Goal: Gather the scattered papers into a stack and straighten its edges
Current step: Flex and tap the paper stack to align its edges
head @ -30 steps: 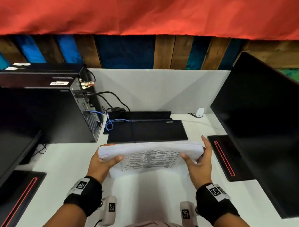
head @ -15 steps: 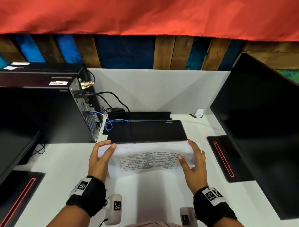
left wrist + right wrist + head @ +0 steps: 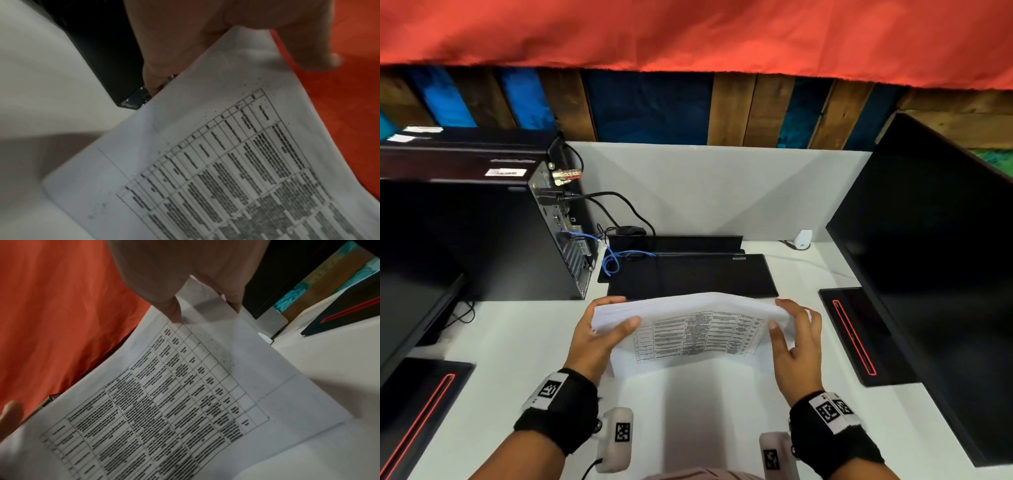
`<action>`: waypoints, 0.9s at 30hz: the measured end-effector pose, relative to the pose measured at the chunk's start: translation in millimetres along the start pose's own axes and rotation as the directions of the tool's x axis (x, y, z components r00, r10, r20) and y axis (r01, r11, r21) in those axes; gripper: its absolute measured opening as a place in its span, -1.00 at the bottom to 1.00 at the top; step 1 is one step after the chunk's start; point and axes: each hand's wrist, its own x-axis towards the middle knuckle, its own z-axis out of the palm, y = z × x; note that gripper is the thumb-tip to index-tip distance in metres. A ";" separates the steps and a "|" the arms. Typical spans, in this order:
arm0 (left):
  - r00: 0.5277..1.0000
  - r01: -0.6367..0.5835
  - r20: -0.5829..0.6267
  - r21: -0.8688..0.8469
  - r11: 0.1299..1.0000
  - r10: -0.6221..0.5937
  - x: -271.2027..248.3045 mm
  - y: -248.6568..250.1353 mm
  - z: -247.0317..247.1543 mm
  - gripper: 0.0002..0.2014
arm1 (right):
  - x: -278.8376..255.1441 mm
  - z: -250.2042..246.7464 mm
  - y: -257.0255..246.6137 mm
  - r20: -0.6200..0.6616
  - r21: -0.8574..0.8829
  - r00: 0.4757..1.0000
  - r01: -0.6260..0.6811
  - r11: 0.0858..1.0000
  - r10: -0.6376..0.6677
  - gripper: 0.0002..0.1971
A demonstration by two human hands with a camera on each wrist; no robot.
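White desk (image 3: 517,342): both hands' fingers clamp paper stack (image 3: 695,329); keyboard (image 3: 688,274) just behind.

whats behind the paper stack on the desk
Directly behind the paper stack lies a flat black keyboard, then a second black slab by the white partition. The keyboard's near edge is hidden by the stack.

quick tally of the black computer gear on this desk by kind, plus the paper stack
monitors and: 2
monitor bases and: 2
computer tower: 1
keyboards and: 2
paper stack, held between the left hand and right hand: 1
total: 8
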 end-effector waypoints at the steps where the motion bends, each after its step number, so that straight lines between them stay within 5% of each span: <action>1: 0.999 0.026 0.032 0.025 0.999 -0.027 2.0 -2.4 -3.3 -0.29 | 1.4 0.0 -0.5 -0.004 -0.013 1.000 0.015 1.000 -0.015 -0.48; 4: 0.994 0.093 0.048 0.127 0.988 -0.100 4.5 -9.6 -9.4 -0.45 | 2.3 -2.2 -4.4 0.006 -0.034 0.999 0.043 0.999 -0.042 -0.42; 6: 0.991 0.120 0.033 0.156 0.980 -0.127 4.2 -12.4 -10.6 -0.52 | 0.1 -3.0 -4.6 -0.003 -0.207 0.994 0.106 0.973 -0.109 -0.47; 8: 0.990 0.128 0.036 0.165 0.978 -0.136 3.8 -13.0 -10.6 -0.55 | -2.5 -0.4 -9.1 0.041 -0.557 0.981 0.182 0.810 -0.192 -0.48; 10: 0.988 0.141 0.035 0.158 0.977 -0.149 4.0 -12.5 -10.3 -0.56 | -5.4 5.5 -18.6 0.164 -0.712 0.961 0.270 0.648 -0.221 -0.38; 16: 0.984 0.134 0.092 0.187 0.973 -0.153 6.7 -11.7 -12.3 -0.61 | -12.7 30.8 -41.5 0.446 -0.626 0.850 0.519 0.582 -0.280 -0.26; 27: 0.977 0.206 0.038 0.093 0.974 -0.211 9.5 -12.9 -6.3 -0.68 | -7.9 42.9 -53.6 0.527 -0.594 0.800 0.589 0.548 -0.287 -0.20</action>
